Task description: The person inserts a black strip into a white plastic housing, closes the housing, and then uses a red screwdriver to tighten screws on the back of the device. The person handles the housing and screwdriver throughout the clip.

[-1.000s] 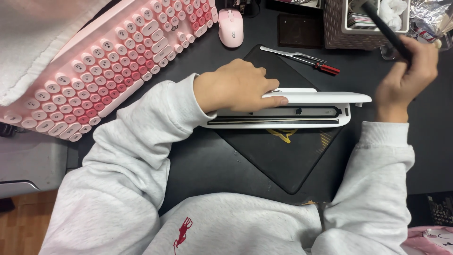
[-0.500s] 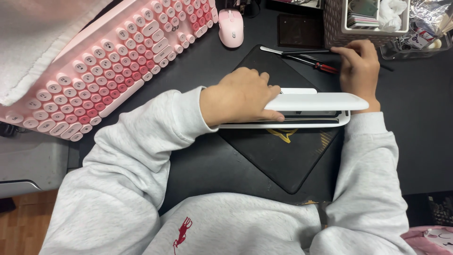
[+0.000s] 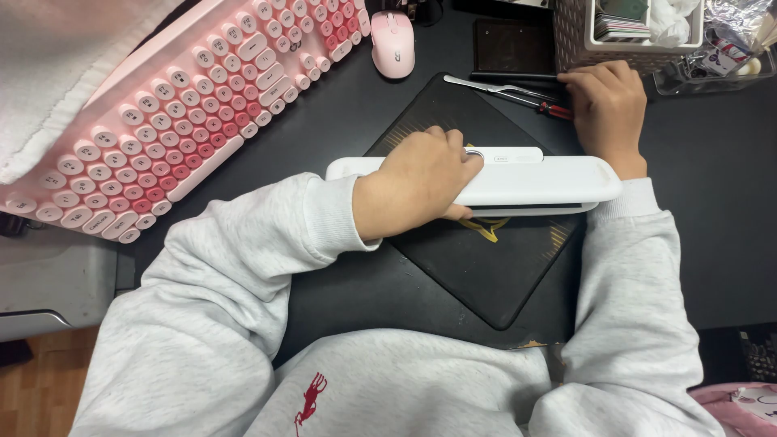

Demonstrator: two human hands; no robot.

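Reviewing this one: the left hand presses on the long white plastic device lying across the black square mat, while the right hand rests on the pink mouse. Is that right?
Not quite. The left hand does press on the long white plastic device across the black square mat, but the right hand is at the red-handled screwdriver, not the pink mouse, which lies untouched beside the keyboard. The head view shows this.

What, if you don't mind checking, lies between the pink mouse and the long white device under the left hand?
In the head view, only the upper corner of the black mat on the dark desk lies between the pink mouse and the white device.
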